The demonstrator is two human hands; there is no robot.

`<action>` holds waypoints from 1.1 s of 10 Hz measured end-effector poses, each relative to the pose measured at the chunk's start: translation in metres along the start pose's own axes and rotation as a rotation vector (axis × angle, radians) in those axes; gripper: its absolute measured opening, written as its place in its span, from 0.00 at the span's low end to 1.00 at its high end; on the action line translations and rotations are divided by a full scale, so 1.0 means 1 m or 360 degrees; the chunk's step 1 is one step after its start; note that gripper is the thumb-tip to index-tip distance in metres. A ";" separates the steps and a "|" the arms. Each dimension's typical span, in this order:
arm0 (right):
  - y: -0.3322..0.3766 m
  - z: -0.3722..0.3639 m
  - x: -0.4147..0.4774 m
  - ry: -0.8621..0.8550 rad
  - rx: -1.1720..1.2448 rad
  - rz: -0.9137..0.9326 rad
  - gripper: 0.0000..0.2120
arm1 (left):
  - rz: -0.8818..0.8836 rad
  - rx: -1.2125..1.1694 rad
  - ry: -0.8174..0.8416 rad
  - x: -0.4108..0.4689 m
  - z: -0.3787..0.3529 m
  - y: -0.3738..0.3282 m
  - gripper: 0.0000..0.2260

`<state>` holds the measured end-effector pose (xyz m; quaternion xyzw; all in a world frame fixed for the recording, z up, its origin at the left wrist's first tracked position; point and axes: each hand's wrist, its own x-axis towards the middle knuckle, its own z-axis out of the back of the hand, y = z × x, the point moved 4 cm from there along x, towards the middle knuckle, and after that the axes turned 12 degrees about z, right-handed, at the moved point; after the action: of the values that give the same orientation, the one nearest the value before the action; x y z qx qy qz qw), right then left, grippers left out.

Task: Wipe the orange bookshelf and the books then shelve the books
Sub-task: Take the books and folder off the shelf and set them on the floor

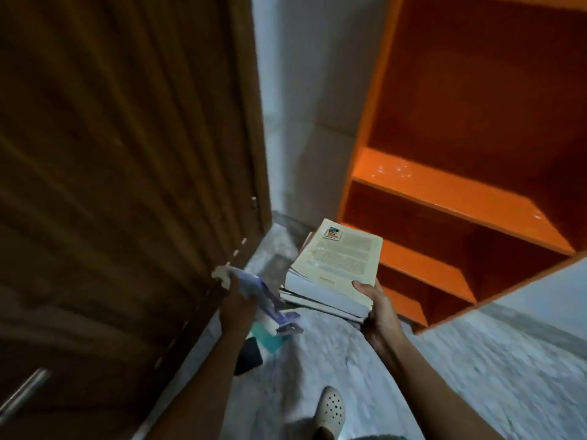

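An orange bookshelf (444, 192) stands at the right, and the shelves that show hold no books. My right hand (378, 309) grips a thick cream-covered book (340, 262) at its near corner, thumb on the cover, in front of the lower shelves. Under it more books (305, 298) lie stacked on the floor. My left hand (236, 300) holds a blurred purple and white book or cloth (270, 303) beside the stack; I cannot tell which it is.
A dark brown wooden door (127, 185) fills the left, with a metal handle (22, 395) at the bottom left. A teal book (266, 339) and a dark flat object (249, 355) lie on the pale speckled floor (460, 360). My foot in a white clog (330, 408) stands near.
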<state>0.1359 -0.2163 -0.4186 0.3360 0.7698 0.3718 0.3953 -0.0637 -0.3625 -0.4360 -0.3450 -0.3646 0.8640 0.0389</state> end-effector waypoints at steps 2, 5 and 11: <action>-0.054 -0.037 0.043 0.0060 -0.0211 -0.0494 0.23 | 0.0127 -0.0103 -0.0200 0.032 0.044 0.053 0.31; -0.127 -0.038 0.137 0.0275 -0.0725 -0.0741 0.15 | 0.0308 -0.0479 -0.0757 0.075 0.030 0.126 0.24; -0.430 0.119 0.277 0.0652 -0.0782 -0.0426 0.20 | -0.0023 -0.1443 -0.1217 0.201 -0.128 0.312 0.24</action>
<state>0.0138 -0.1693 -0.9275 0.0452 0.7578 0.5508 0.3468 -0.0787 -0.4494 -0.8184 0.0112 -0.6879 0.6847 -0.2407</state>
